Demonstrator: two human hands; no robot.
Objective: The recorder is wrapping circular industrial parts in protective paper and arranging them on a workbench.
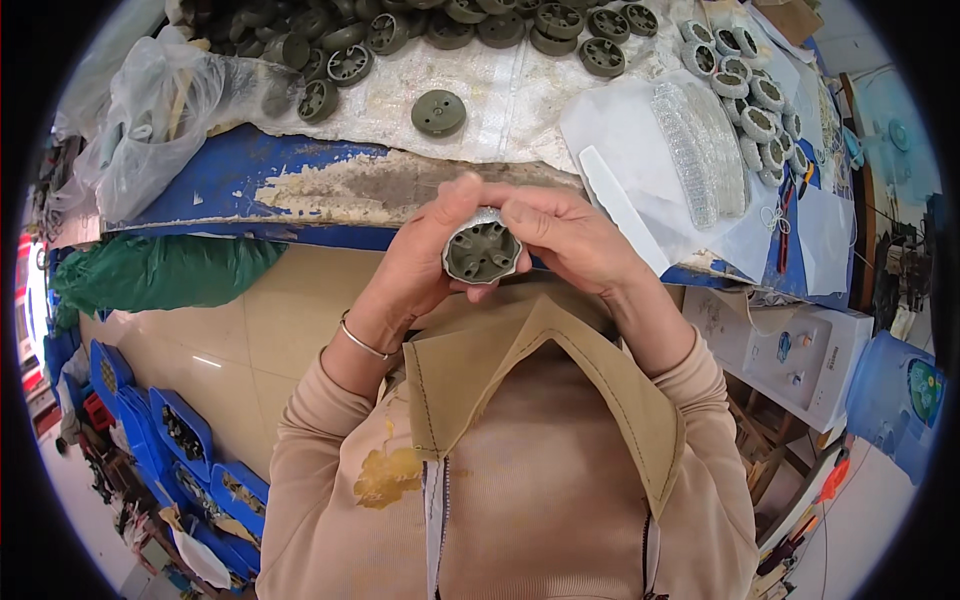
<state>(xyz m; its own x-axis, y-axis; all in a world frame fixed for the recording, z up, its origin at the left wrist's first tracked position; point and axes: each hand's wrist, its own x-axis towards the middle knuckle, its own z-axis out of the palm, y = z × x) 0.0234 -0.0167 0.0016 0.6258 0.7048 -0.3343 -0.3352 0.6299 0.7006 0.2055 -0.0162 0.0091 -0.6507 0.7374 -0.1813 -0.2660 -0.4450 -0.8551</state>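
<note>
Item: olive-green toy wheel [481, 250], moulded plastic with a pale band round its rim, held in the air before the chest just short of the tabletop [300, 180] edge. Left hand [425, 255] cups it from the side while right hand [560, 235] pinches the rim from above. Likely light, stiff and smooth; best held by the rim. Beyond: matching wheels [440, 112] lie loose on the tabletop.

wheel [482, 252]: matt olive plastic, silvery band | table [250, 180]: chipped blue paint, rough | bracelet [362, 343]: shiny metal
</note>
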